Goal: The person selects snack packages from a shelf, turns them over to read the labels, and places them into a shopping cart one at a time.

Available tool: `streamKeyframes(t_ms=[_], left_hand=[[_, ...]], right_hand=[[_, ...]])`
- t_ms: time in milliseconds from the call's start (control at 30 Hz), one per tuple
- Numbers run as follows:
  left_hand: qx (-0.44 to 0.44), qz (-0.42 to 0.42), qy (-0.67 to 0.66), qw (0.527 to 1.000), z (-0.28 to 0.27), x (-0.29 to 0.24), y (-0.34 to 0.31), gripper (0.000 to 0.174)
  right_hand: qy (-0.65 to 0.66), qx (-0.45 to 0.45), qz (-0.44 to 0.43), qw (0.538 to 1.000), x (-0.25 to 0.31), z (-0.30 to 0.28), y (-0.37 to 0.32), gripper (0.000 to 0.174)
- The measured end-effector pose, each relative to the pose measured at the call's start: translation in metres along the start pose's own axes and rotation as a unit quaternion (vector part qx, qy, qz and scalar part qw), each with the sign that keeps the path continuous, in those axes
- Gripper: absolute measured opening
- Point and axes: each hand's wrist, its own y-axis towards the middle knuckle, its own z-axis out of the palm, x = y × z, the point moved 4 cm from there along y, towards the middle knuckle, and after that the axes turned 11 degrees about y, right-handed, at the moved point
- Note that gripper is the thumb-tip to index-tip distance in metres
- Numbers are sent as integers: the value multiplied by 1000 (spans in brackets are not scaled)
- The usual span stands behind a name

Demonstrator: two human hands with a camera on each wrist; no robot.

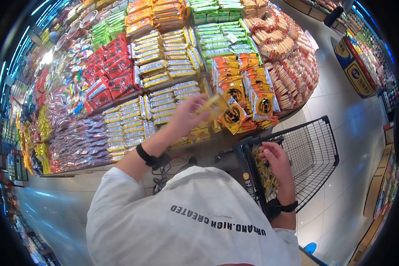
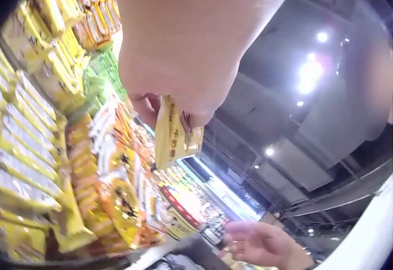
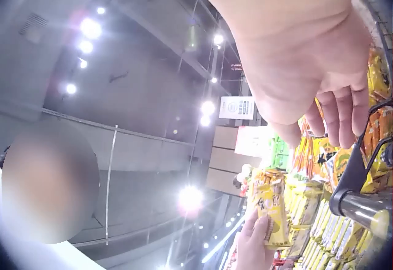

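My left hand point(image 1: 189, 119) grips a yellow snack packet point(image 1: 215, 107) in front of the display's near edge. The left wrist view shows the packet point(image 2: 172, 138) pinched between thumb and fingers, dark lettering down its side. Past the other hand, the right wrist view also catches this packet point(image 3: 270, 211). My right hand point(image 1: 275, 163) hovers over the near end of a wire shopping cart point(image 1: 312, 146), its fingers point(image 3: 334, 113) loosely bent with nothing held. Below it, several yellow packets point(image 1: 267, 179) lie in the cart, partly hidden by the hand and forearm.
A large round display holds rows of yellow-and-white packets point(image 1: 166, 57), orange packets with black emblems point(image 1: 264, 104), red packets point(image 1: 111, 66) and wrapped biscuits point(image 1: 288, 84). The cart's handle end stands close against my body. Tiled floor point(image 1: 354, 128) and other shelves lie to the right.
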Motion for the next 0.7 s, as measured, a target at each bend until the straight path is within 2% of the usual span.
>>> streamKeyframes(t_ms=[33,100,167,233,500,567,600,667,700], left_hand=[[7,-2,-1,1000,13,-11,-4,51],[140,-43,-168,975,50,-29,-14,53],[174,-26,-154,972,71,-45,-18,53],[220,-8,-166,961,92,-55,-22,53],[262,47,-132,955,130,-79,-23,51],[273,-20,-190,943,135,-81,-21,40],[279,-18,-188,942,140,-78,-20,40],[263,-8,-118,958,147,-68,-18,27],[283,-33,-118,951,147,-73,-17,25]], right_hand=[[6,12,11,1000,1,4,0,34],[16,17,-2,1000,2,12,-1,37],[24,41,-14,999,4,11,1,46],[14,45,-18,999,6,10,-1,46],[27,34,-24,999,-2,-11,-10,23],[41,3,-26,999,-4,-19,-14,23],[50,-25,-29,998,-1,-24,-17,22],[49,-66,-27,996,3,-31,-21,24],[35,-77,-44,995,2,-38,-22,25]])
